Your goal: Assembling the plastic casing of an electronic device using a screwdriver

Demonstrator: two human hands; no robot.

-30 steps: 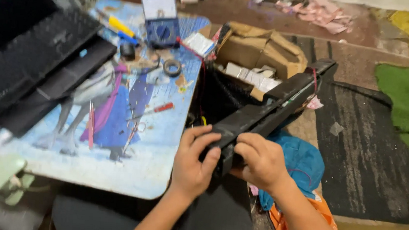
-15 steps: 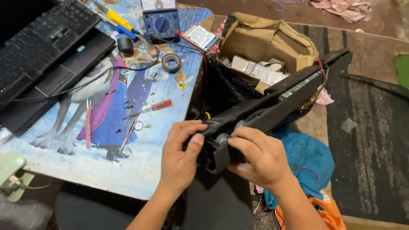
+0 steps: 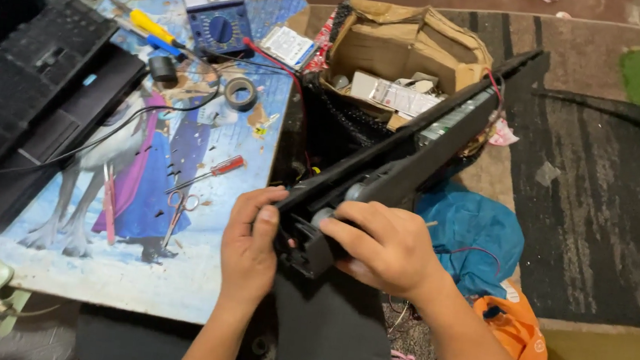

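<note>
Low on a dark striped rug [image 3: 587, 219], a small counter [image 3: 172, 283] with a cartoon picture on its top carries the tools. The landmark is the long black cartridge [image 3: 406, 160], a slim bar slanting from the lap toward the cardboard box [image 3: 401, 48] behind it.

Both hands close on its near end: the left hand [image 3: 248, 247] wraps the end from the counter side, thumb on top, and the right hand [image 3: 383, 247] cups it from the other side, fingers curled over a grey roller end. Half a second ago the hands sat the same way, but the bar's near end now looks turned slightly, its open end cap facing more toward the camera; the grip has held while the part was being worked.

Left of the cartridge lie a red-handled screwdriver [image 3: 216, 171], small scissors [image 3: 178, 210] and a tape roll [image 3: 240, 92]. Beyond those sit a blue multimeter [image 3: 215, 9] and a black keyboard [image 3: 20, 84]. Right of the cartridge is a blue cloth [image 3: 477, 232], with an orange bag [image 3: 515, 336] nearer the body.
</note>
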